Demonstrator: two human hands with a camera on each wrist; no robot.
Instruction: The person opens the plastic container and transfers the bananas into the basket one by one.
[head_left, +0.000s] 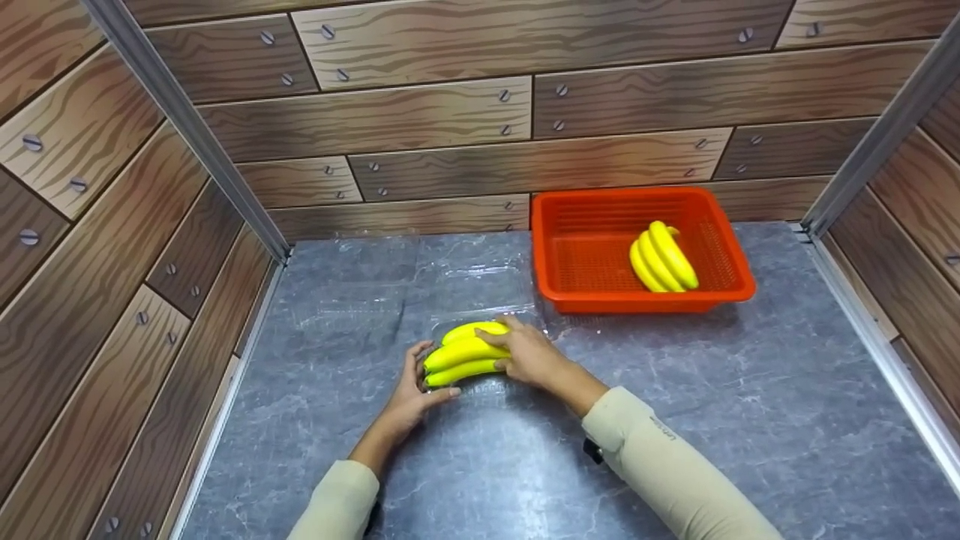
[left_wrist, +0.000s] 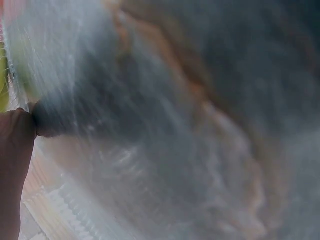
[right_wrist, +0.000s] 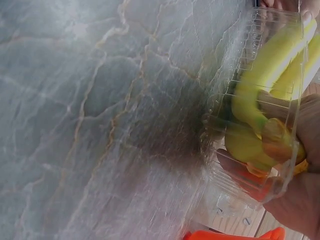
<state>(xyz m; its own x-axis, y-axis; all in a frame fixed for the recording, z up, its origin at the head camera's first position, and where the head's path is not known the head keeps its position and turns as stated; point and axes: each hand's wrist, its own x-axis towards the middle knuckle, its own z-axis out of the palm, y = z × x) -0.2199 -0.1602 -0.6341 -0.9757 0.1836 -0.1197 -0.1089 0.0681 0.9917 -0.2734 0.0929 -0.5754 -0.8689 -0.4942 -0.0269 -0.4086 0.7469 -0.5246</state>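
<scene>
A bunch of yellow bananas (head_left: 466,355) lies in a clear plastic clamshell container (head_left: 487,388), whose ribbed wall shows in the right wrist view. My right hand (head_left: 531,354) grips the bunch at its stem end, fingers inside the container wall (right_wrist: 240,170). At the container's left end, my left hand (head_left: 411,391) holds the plastic, thumb along the front side and fingers at the far side. In the left wrist view the thumb (left_wrist: 17,150) touches the clear plastic; the rest of that view is blurred.
A red plastic basket (head_left: 551,281) stands at the back right with another banana bunch (head_left: 661,259) in it. More clear plastic containers (head_left: 480,289) lie behind the hands, toward the back left. Wood-patterned walls (head_left: 450,112) enclose the grey marbled table (head_left: 750,390).
</scene>
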